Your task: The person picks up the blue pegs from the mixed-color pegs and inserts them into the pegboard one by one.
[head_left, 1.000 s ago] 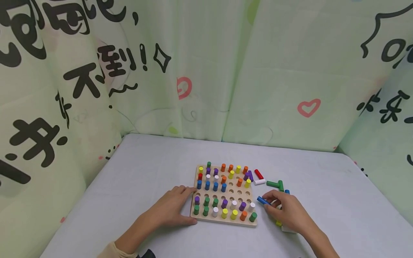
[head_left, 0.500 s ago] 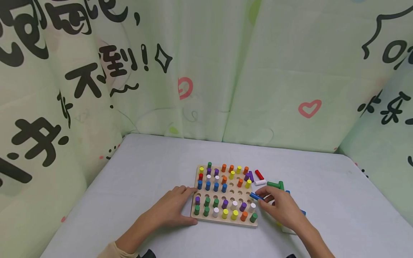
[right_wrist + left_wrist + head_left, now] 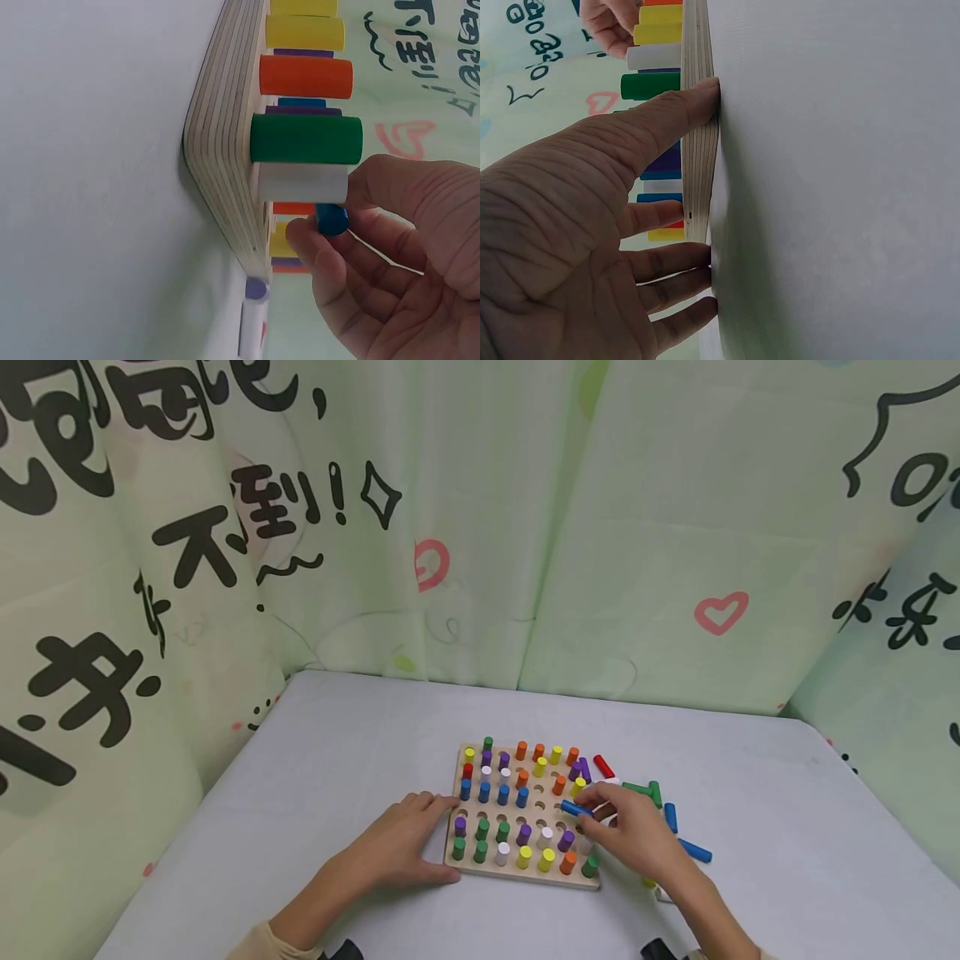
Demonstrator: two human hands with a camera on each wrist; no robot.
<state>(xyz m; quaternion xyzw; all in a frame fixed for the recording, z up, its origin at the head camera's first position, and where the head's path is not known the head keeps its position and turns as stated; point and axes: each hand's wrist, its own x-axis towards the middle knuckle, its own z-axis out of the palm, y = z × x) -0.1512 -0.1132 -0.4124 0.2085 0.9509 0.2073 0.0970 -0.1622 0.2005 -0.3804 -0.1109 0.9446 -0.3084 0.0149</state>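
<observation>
- The printed curtain (image 3: 622, 527) hangs behind everything, pale green with dark lettering.
- A white-covered desk (image 3: 367, 718) carries the work.
- On it lies the wooden pegboard (image 3: 517, 875), layered at its edge and probably stiff; its sides look the best place to steady it.
- The left hand (image 3: 411, 839) is spread at the pegboard's near left corner, thumb against the near edge, index finger touching the left side.
- The right hand (image 3: 626, 818) pinches a peg between thumb and fingertips, above the pegboard's right part.
- Loose pegs (image 3: 695, 850) in red, green and blue lie right of the pegboard.
- The blue peg (image 3: 574, 808), in that pinch, is tilted close to level (whether its tip touches anything, I cannot tell). It should be light, rigid, hardly fragile, perhaps slippery on its smooth round side; one end seems the place to grip.
</observation>
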